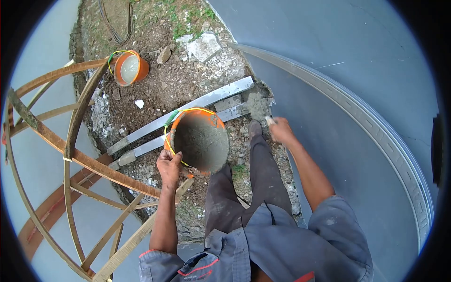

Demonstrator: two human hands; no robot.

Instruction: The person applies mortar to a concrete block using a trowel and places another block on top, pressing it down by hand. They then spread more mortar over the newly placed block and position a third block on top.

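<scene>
My left hand (169, 165) is closed on the rim of an orange bucket (172, 139), at its yellow-and-green handle. Wet grey mortar (199, 143) fills much of the bucket, which is tipped toward me. My right hand (282, 130) is wrapped round the pale handle of a trowel (269, 121), slightly blurred. A heap of mortar (257, 104) covers the blade, close to the wall and the ends of two metal bars. The longer bar (188, 112) lies slantwise across the ground; the second bar (152, 145) runs beside it, partly behind the bucket.
Another orange bucket (141, 70) with greyish liquid stands at upper left. A wooden frame of crossed strips (112, 173) takes up the left side. A grey wall (338, 141) rises on my right. Broken stone (205, 47) and rubble lie on the ground; a wire coil (116, 35) is farther off.
</scene>
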